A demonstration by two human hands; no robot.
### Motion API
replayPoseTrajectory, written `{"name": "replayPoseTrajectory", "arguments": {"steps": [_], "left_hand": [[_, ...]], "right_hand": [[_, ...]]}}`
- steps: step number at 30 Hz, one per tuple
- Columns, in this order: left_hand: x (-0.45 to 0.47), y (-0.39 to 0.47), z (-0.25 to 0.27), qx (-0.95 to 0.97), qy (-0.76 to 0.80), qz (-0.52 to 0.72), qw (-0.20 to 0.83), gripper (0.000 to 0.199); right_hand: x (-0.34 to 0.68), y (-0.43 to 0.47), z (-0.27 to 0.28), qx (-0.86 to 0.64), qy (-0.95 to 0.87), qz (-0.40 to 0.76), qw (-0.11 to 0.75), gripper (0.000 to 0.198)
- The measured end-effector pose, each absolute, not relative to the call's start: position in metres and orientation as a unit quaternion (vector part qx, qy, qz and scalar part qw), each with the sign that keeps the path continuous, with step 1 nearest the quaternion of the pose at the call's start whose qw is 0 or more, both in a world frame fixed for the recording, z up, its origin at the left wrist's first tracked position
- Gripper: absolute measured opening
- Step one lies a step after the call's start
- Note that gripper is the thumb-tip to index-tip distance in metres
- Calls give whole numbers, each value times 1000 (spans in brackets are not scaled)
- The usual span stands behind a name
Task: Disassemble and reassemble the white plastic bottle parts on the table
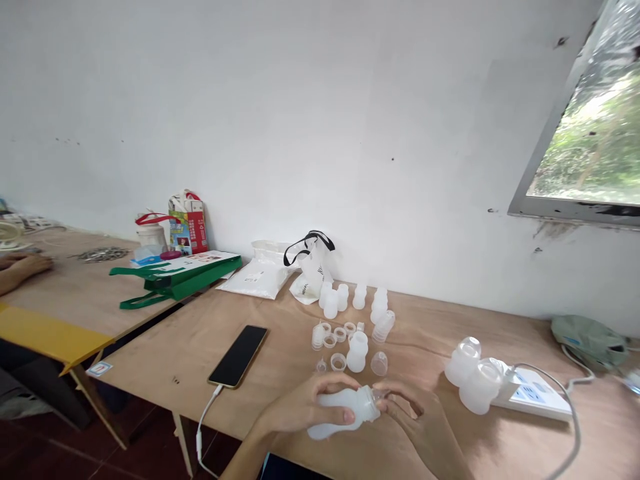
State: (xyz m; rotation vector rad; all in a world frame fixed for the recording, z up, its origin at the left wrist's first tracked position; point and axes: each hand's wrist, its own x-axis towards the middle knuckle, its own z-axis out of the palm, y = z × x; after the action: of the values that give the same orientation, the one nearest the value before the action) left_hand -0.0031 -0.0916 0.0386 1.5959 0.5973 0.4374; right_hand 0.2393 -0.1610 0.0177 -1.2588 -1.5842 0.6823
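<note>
Holding tilted, frosted white bottle (346, 401), left hand (306, 404) clasping it, right hand (424, 421) pinching mouth (374, 398)

Milky white on the waisted translucent plastic bottle (343, 399) in the fingers (349, 417), and light brown across the flat wooden tabletop (190, 360) beneath! Left of the fingers, glossy black on the slim rectangular phone (239, 357), gold along its edge, white on its thin cable (200, 433). Farther left, bright green with a white panel on the flat fabric bag (195, 283)! Right of the fingers, white with light-blue panels on the long plastic power strip (545, 397).
</note>
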Motion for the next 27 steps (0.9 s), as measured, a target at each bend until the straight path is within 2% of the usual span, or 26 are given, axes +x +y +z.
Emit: {"name": "replayPoseTrajectory", "arguments": {"steps": [4, 7, 18, 22, 27], "left_hand": [[1, -104, 51, 767, 280, 202, 540, 60], [1, -108, 56, 787, 288, 203, 506, 57], [-8, -95, 50, 781, 315, 217, 494, 55], [-10, -93, 48, 760, 295, 222, 535, 57], [-10, -91, 41, 728, 290, 213, 583, 61]], "right_hand": [[232, -156, 8, -575, -628, 280, 443, 51], [227, -154, 3, -574, -616, 311, 441, 57], [234, -158, 12, -511, -611, 404, 450, 39], [232, -160, 17, -475, -622, 394, 482, 31], [237, -158, 12, -498, -607, 389, 481, 34]]}}
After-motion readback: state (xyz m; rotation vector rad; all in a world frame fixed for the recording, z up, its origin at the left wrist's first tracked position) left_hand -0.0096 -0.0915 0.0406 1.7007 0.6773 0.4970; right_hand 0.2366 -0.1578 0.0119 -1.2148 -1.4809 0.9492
